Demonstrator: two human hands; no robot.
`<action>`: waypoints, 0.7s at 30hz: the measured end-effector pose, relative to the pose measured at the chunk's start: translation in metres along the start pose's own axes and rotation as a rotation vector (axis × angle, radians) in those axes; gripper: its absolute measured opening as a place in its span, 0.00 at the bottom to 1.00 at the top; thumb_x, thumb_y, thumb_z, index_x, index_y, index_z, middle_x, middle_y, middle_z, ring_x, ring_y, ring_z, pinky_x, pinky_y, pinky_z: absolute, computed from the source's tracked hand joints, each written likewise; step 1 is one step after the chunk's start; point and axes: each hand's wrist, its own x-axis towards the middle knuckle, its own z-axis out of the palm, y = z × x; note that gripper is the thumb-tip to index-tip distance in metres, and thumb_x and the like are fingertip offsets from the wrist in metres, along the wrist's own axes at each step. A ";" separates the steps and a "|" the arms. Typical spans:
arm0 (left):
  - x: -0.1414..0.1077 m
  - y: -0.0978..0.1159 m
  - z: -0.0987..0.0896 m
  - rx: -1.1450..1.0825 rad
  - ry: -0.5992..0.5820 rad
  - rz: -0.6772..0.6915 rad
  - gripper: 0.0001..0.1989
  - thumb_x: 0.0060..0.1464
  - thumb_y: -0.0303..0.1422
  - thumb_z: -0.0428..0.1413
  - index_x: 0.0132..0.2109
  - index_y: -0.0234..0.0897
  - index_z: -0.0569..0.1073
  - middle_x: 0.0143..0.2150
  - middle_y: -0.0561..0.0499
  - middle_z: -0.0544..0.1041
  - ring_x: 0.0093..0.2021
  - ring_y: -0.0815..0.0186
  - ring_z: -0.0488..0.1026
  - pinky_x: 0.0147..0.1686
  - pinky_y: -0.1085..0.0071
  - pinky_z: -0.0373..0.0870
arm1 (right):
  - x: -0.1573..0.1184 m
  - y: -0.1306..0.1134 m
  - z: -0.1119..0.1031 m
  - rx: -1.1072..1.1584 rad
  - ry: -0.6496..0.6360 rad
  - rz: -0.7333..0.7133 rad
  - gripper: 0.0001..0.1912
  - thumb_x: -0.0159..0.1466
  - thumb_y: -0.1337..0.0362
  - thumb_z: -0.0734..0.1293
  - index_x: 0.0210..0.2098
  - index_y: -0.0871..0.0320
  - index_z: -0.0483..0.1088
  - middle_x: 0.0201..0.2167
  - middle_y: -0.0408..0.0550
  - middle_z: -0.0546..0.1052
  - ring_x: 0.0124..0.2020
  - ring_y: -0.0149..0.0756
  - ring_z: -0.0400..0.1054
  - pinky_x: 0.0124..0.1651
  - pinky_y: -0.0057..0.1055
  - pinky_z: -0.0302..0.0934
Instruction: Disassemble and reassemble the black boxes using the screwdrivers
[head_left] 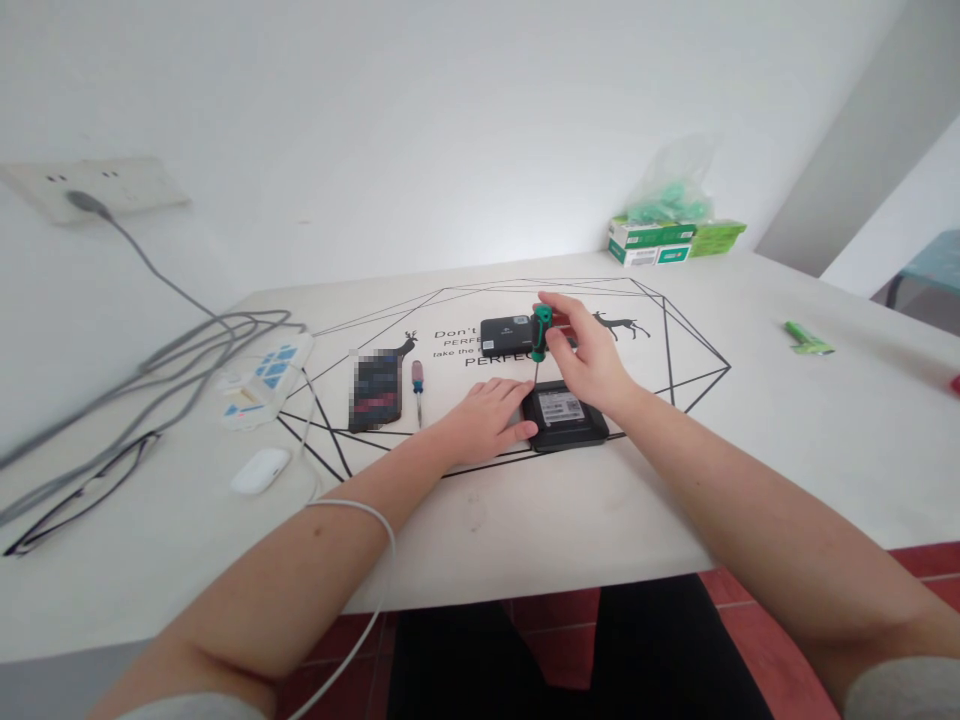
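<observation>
Left grip (pixel 487 422) spread open, laid against the left edge of the black device (pixel 571 432), which lies label-up on the bench (pixel 480 530); green screwdriver (pixel 541 338) near upright, tip at its far-left corner; right grip (pixel 585 352) closed on the handle

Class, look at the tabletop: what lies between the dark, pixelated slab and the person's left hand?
In the head view, a small screwdriver with a red-and-blue handle lies between the pixelated slab and the left hand.

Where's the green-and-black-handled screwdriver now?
Just right of the head view's middle: the green-and-black-handled screwdriver is nearly upright in the right hand, over the flat black plastic box's upper-left corner.
</observation>
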 end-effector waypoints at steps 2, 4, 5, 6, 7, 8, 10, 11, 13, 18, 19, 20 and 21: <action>0.000 0.000 0.000 0.000 0.001 0.000 0.40 0.73 0.59 0.36 0.74 0.33 0.60 0.71 0.32 0.68 0.70 0.43 0.64 0.68 0.45 0.60 | 0.001 -0.001 -0.001 -0.025 -0.004 -0.032 0.20 0.75 0.64 0.57 0.63 0.48 0.70 0.57 0.54 0.78 0.56 0.46 0.75 0.59 0.53 0.74; 0.000 0.000 0.001 0.000 0.000 -0.001 0.40 0.73 0.59 0.36 0.74 0.33 0.60 0.71 0.32 0.68 0.70 0.43 0.64 0.68 0.45 0.59 | 0.002 -0.002 -0.001 -0.052 0.030 -0.069 0.20 0.74 0.65 0.57 0.59 0.48 0.73 0.55 0.54 0.77 0.56 0.47 0.73 0.58 0.53 0.74; 0.001 0.000 0.001 0.000 0.000 0.000 0.40 0.73 0.59 0.36 0.74 0.33 0.60 0.71 0.33 0.68 0.70 0.43 0.64 0.68 0.45 0.60 | 0.003 -0.003 -0.002 -0.064 0.051 -0.082 0.19 0.74 0.67 0.57 0.57 0.48 0.74 0.53 0.55 0.76 0.55 0.46 0.73 0.57 0.53 0.74; 0.001 0.000 0.001 0.000 0.001 0.001 0.40 0.73 0.59 0.36 0.74 0.33 0.60 0.71 0.33 0.68 0.69 0.43 0.64 0.68 0.45 0.60 | 0.003 -0.004 -0.002 -0.076 0.067 -0.092 0.19 0.73 0.68 0.57 0.56 0.48 0.75 0.51 0.55 0.76 0.53 0.46 0.73 0.55 0.52 0.74; 0.001 0.000 0.001 0.000 0.001 0.001 0.40 0.73 0.59 0.36 0.74 0.33 0.60 0.71 0.33 0.68 0.69 0.44 0.64 0.68 0.45 0.60 | 0.004 -0.005 -0.003 -0.087 0.076 -0.102 0.20 0.73 0.69 0.57 0.54 0.49 0.75 0.48 0.54 0.75 0.50 0.45 0.73 0.54 0.51 0.74; 0.001 0.000 0.001 -0.001 0.002 0.002 0.40 0.73 0.59 0.36 0.74 0.33 0.60 0.71 0.33 0.68 0.69 0.43 0.64 0.68 0.45 0.60 | 0.004 -0.006 -0.003 -0.096 0.078 -0.111 0.20 0.72 0.70 0.57 0.54 0.49 0.76 0.46 0.53 0.75 0.48 0.44 0.73 0.52 0.50 0.75; 0.001 0.000 0.000 -0.002 0.002 0.004 0.40 0.73 0.59 0.36 0.74 0.32 0.60 0.71 0.32 0.69 0.69 0.43 0.64 0.68 0.44 0.60 | 0.004 -0.008 -0.004 -0.099 0.065 -0.132 0.21 0.71 0.72 0.57 0.54 0.50 0.76 0.44 0.52 0.76 0.44 0.41 0.73 0.49 0.47 0.75; 0.001 0.000 0.000 -0.002 0.001 0.003 0.40 0.73 0.59 0.36 0.74 0.32 0.60 0.71 0.32 0.69 0.69 0.43 0.64 0.68 0.44 0.60 | 0.003 -0.009 -0.004 -0.092 0.060 -0.134 0.20 0.71 0.71 0.58 0.54 0.50 0.75 0.45 0.51 0.77 0.43 0.40 0.74 0.47 0.45 0.75; 0.000 0.000 0.000 0.000 -0.001 0.002 0.40 0.73 0.59 0.36 0.74 0.32 0.60 0.71 0.32 0.68 0.70 0.43 0.64 0.68 0.44 0.60 | 0.003 -0.010 -0.004 -0.074 0.055 -0.108 0.17 0.71 0.67 0.61 0.55 0.50 0.75 0.46 0.50 0.79 0.41 0.39 0.75 0.44 0.42 0.75; 0.000 -0.001 0.000 0.005 -0.009 -0.001 0.40 0.73 0.59 0.36 0.74 0.32 0.60 0.72 0.32 0.67 0.70 0.43 0.63 0.68 0.44 0.60 | 0.000 -0.009 0.001 -0.046 0.060 0.026 0.20 0.64 0.55 0.76 0.54 0.51 0.73 0.48 0.49 0.81 0.38 0.39 0.77 0.43 0.42 0.78; 0.000 -0.001 0.000 0.003 -0.010 -0.003 0.40 0.73 0.59 0.36 0.74 0.32 0.60 0.72 0.32 0.67 0.70 0.43 0.63 0.68 0.44 0.60 | 0.000 -0.008 0.002 -0.035 0.064 0.043 0.21 0.64 0.55 0.76 0.54 0.51 0.72 0.48 0.49 0.81 0.38 0.39 0.77 0.44 0.44 0.79; 0.000 0.000 0.000 0.001 -0.008 -0.005 0.40 0.73 0.59 0.36 0.74 0.32 0.60 0.72 0.32 0.67 0.70 0.43 0.63 0.68 0.44 0.60 | -0.001 -0.007 0.003 -0.023 0.068 0.053 0.20 0.65 0.55 0.75 0.54 0.50 0.72 0.49 0.49 0.81 0.38 0.39 0.78 0.45 0.45 0.80; 0.000 0.000 0.000 -0.001 -0.008 -0.006 0.40 0.73 0.59 0.36 0.74 0.32 0.60 0.72 0.32 0.67 0.70 0.43 0.63 0.68 0.44 0.60 | -0.002 -0.006 0.004 -0.010 0.073 0.056 0.20 0.66 0.56 0.73 0.56 0.50 0.71 0.49 0.50 0.81 0.39 0.40 0.78 0.46 0.46 0.80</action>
